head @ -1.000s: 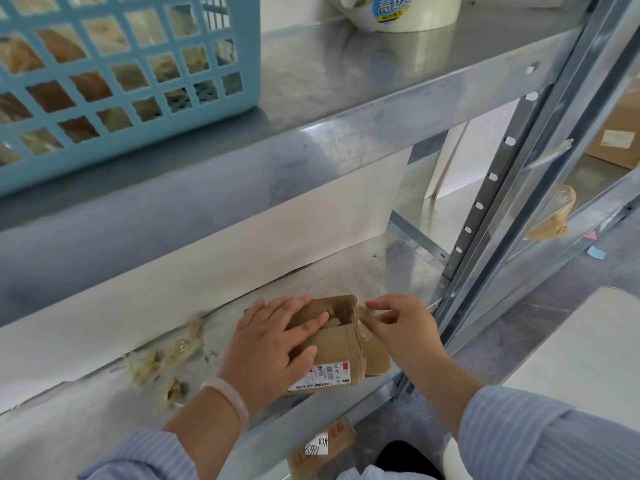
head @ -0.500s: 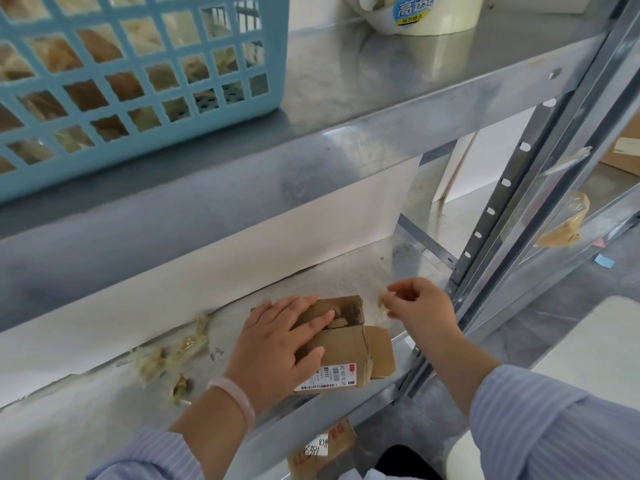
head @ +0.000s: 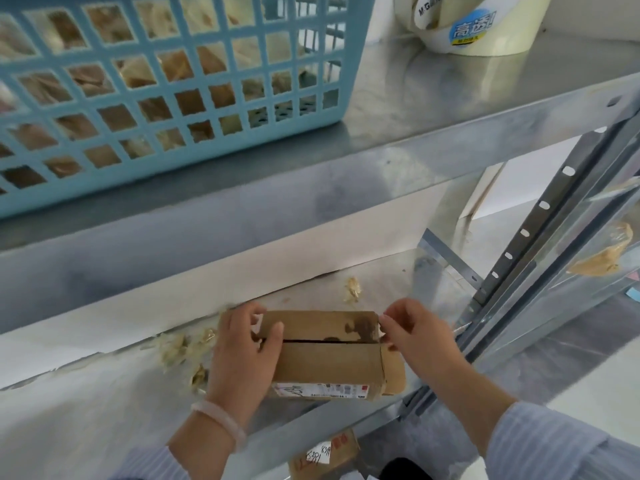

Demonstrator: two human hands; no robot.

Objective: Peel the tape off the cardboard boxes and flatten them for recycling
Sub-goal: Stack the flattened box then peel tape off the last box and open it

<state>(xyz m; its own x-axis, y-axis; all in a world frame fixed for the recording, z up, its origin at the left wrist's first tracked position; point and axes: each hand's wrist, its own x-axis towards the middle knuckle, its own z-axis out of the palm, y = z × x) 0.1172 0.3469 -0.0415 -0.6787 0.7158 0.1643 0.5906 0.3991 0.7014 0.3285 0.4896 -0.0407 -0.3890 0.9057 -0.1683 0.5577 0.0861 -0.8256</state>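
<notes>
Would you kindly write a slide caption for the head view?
On a metal shelf, the left hand grips a cardboard box while the right hand pinches its right edge.

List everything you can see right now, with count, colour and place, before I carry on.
small brown cardboard box: one, brown, lower shelf, centre, printed label on near side
light blue plastic lattice basket: one, blue, upper shelf, left, holding brownish wads
white tape rolls: at least two, white, upper shelf, right
crumpled yellowish tape scraps: several, yellowish, lower shelf, left of and behind the box
grey metal shelving rack: one, grey, carries all the above
labelled cardboard piece: one, brown, below the lower shelf
left hand: grips the box's left end; pale bracelet on wrist
right hand: pinches at the box's far right corner
</notes>
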